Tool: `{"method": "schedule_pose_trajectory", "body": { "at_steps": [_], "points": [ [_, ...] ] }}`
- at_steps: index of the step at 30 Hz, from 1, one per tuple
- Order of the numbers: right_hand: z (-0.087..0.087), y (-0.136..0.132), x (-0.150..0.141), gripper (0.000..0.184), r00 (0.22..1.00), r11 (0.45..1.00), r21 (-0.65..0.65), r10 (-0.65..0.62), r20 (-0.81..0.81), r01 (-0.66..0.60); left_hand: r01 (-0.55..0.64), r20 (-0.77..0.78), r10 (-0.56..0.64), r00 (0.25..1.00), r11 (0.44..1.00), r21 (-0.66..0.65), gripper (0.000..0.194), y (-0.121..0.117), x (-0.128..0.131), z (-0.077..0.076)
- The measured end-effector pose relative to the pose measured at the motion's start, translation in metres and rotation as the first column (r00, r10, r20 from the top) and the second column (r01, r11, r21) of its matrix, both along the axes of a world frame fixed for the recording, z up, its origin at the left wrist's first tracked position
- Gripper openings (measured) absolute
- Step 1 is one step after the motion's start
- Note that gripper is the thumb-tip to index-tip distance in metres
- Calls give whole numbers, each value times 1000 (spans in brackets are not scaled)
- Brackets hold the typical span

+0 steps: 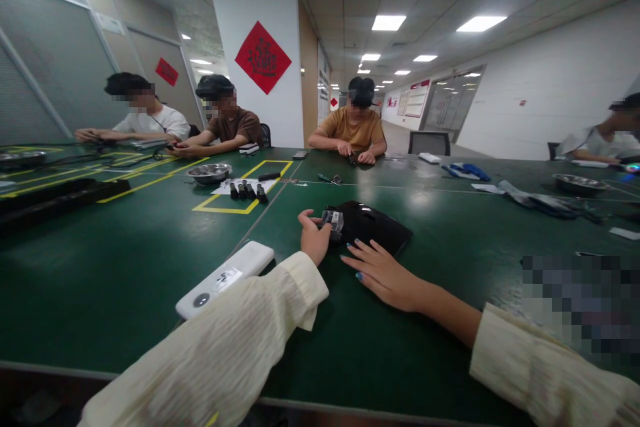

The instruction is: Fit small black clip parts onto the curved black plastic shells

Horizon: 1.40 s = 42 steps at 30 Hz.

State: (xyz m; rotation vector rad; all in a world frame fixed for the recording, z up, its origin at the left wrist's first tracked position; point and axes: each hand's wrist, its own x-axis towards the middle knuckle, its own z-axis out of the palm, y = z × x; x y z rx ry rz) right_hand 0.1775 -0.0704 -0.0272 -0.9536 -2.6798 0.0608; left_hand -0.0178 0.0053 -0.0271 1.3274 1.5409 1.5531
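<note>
My left hand (315, 238) is closed at the left end of a small black-and-grey device (334, 222), with the thumb against its near side. The device's exact kind is not clear. My right hand (385, 275) lies palm down with its fingers spread, holding nothing. Its fingertips are by the near edge of a glossy black panel or pouch (377, 222), which lies right beside the device; whether they touch it I cannot tell. A long white case (227, 278) with a paper label and a round dark spot lies left of my left forearm.
On the green table (425, 360), a yellow tape frame (220, 209) surrounds several black cylindrical parts (249, 191). A metal bowl (210, 172) stands behind them; another bowl (580, 184) is far right. Green-handled scissors (330, 179) lie ahead. A person (350, 127) works opposite; others sit around.
</note>
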Motion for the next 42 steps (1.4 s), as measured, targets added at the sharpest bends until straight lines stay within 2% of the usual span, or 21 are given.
{"method": "schedule_pose_trajectory", "body": {
  "at_steps": [7,12,15,19,23,28,33,42],
  "points": [
    [5,5,3,51,983,972,223,-40,-177,79,94,156,-115,981,986,138,35,-3,7,3],
    [5,4,0,53,973,933,317,-111,-203,173,278,310,-287,906,958,75,31,-9,15,5],
    [4,5,0,53,968,908,364,-135,-213,207,423,301,-424,854,903,70,31,-16,18,8],
    [3,6,2,58,970,899,385,-144,-195,211,553,150,-558,816,830,78,37,-24,19,11],
    [5,5,2,58,980,903,390,-133,-147,181,547,20,-556,831,824,148,51,-27,17,10],
    [5,2,0,57,973,897,394,-139,-184,202,565,119,-594,795,798,212,40,-30,15,12],
    [4,4,1,58,969,909,368,-121,-217,196,490,131,-509,851,858,154,36,-32,14,16],
    [2,6,3,56,963,915,369,-70,-259,166,543,80,-559,825,824,159,35,-31,13,13]
  ]
}}
